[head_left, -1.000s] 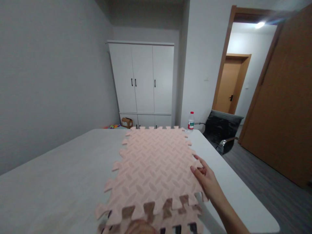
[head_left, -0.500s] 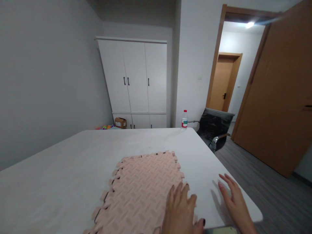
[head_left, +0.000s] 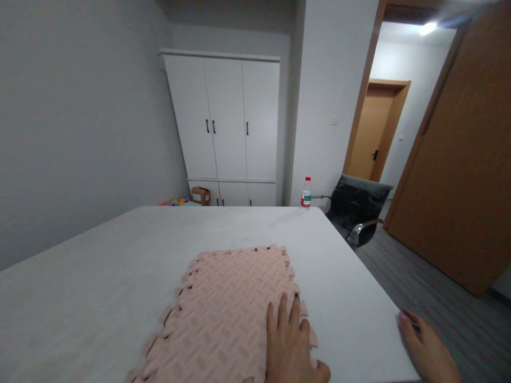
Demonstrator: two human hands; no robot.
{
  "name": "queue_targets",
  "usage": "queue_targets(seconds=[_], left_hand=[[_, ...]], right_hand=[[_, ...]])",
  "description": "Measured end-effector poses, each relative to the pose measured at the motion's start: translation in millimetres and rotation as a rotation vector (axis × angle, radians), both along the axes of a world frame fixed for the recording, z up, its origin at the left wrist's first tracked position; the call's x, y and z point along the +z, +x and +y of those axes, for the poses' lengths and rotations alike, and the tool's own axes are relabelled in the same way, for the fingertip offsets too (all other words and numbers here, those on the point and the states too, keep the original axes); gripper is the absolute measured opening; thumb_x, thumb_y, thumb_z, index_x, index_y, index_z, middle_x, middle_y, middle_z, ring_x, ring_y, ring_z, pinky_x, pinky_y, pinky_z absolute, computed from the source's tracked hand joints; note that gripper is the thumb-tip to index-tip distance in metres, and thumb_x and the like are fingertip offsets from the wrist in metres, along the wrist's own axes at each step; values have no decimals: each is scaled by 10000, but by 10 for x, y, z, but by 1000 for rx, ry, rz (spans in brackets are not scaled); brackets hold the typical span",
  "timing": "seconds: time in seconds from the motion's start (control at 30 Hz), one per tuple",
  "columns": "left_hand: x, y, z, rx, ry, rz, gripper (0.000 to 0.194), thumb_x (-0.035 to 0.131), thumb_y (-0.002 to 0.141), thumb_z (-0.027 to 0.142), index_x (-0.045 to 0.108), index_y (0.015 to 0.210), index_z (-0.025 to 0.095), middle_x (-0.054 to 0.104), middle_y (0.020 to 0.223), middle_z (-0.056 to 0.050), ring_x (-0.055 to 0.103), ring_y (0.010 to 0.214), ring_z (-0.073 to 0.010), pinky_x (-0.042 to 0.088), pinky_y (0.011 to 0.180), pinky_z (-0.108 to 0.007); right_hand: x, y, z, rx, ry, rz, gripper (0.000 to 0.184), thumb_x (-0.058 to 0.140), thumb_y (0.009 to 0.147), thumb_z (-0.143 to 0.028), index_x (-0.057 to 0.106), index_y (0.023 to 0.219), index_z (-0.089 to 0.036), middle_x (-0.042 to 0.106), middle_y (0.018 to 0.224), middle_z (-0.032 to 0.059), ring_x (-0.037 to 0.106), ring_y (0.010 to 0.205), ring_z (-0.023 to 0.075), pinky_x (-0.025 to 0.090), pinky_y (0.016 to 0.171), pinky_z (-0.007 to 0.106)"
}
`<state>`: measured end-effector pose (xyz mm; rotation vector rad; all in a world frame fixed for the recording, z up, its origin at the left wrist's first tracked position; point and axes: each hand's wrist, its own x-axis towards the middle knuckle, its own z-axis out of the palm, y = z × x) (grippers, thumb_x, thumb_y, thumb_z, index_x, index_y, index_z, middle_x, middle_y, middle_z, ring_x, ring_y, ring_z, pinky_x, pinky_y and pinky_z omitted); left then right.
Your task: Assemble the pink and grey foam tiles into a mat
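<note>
A pink foam mat (head_left: 229,298) with a raised tread pattern and interlocking toothed edges lies on the white table (head_left: 99,287). Dark gaps and extra teeth along its left side suggest more than one layer, though I cannot be sure. My left hand (head_left: 288,343) rests palm down on the mat's near right part, fingers spread and thumb pointing right. At the table's right edge is my right hand (head_left: 433,351), its thumb and forefinger brought together and the other fingers curled out of sight. Whether it grips the edge or a small thing is hidden.
A water bottle (head_left: 305,194) with a red cap stands at the table's far right corner. Beyond it are a black chair (head_left: 355,210) and an open wooden door (head_left: 459,159). A white cabinet (head_left: 227,117) and a cardboard box (head_left: 200,196) are at the back.
My right hand has moved right and down to the table edge, and its spread fingers have closed. My left hand stays on the mat, flatter now. The view has shifted slightly.
</note>
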<state>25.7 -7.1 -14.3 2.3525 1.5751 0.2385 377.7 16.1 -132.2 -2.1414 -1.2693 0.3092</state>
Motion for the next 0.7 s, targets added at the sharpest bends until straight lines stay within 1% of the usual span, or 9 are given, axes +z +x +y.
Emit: queue_targets(seconds=[0.07, 0.17, 0.23, 0.3, 0.43, 0.57, 0.63, 0.7], left_hand=[[-45, -100, 12, 19, 33, -17, 614, 591, 601, 467, 608, 1149, 190, 172, 1506, -71, -1, 1379, -354, -1, 1103, -616], [-109, -355, 50, 79, 108, -12, 559, 557, 624, 452, 607, 1136, 233, 234, 1497, -28, 40, 1392, -316, -2, 1113, -589], [-133, -601, 99, 147, 158, 17, 551, 529, 635, 409, 585, 1164, 265, 281, 1483, 5, 77, 1396, -285, 7, 1120, -567], [-137, -907, 167, 219, 201, 66, 569, 506, 636, 369, 565, 1195, 279, 316, 1470, 20, 109, 1396, -265, 18, 1124, -545], [-109, -1683, 339, 339, 218, 202, 581, 472, 639, 318, 557, 1210, 249, 342, 1460, -9, 171, 1384, -259, 49, 1114, -537], [-81, -2622, 506, 435, 185, 328, 537, 427, 686, 252, 556, 1207, 232, 313, 1475, -18, 199, 1375, -248, 80, 1095, -547], [-68, -3101, 567, 466, 203, 379, 491, 410, 726, 236, 563, 1192, 229, 314, 1474, -18, 214, 1370, -248, 77, 1089, -552], [-54, -3545, 606, 504, 211, 407, 453, 405, 752, 230, 573, 1173, 201, 344, 1460, -44, 246, 1358, -261, 97, 1080, -558]], right_hand=[[20, -5, -15, -2, -16, 19, 694, 295, 791, -641, 519, 1202, -129, 564, 1206, 174, 538, 1111, 309, 395, 958, 406], [10, 9, -23, -4, -35, 35, 702, 280, 793, -647, 518, 1206, -132, 553, 1227, 171, 519, 1132, 320, 388, 963, 416], [-13, 30, -18, -27, -58, 37, 690, 285, 783, -654, 538, 1186, -155, 566, 1214, 164, 539, 1102, 335, 408, 934, 437], [-32, 48, -13, -48, -78, 45, 678, 303, 766, -663, 558, 1158, -171, 595, 1167, 165, 571, 1046, 348, 436, 890, 451], [-16, 40, -20, -35, -67, 53, 680, 318, 761, -663, 560, 1153, -162, 627, 1094, 171, 604, 974, 346, 453, 856, 444], [8, 29, -17, -43, -75, 23, 684, 311, 761, -666, 567, 1148, -163, 630, 1078, 177, 595, 983, 360, 449, 851, 452], [-22, 62, 3, -53, -96, 42, 681, 319, 755, -675, 573, 1139, -174, 638, 1055, 172, 598, 974, 361, 451, 847, 453], [-81, 125, 35, -70, -109, 74, 670, 331, 748, -678, 584, 1120, -183, 653, 1008, 163, 612, 937, 358, 455, 840, 456]])
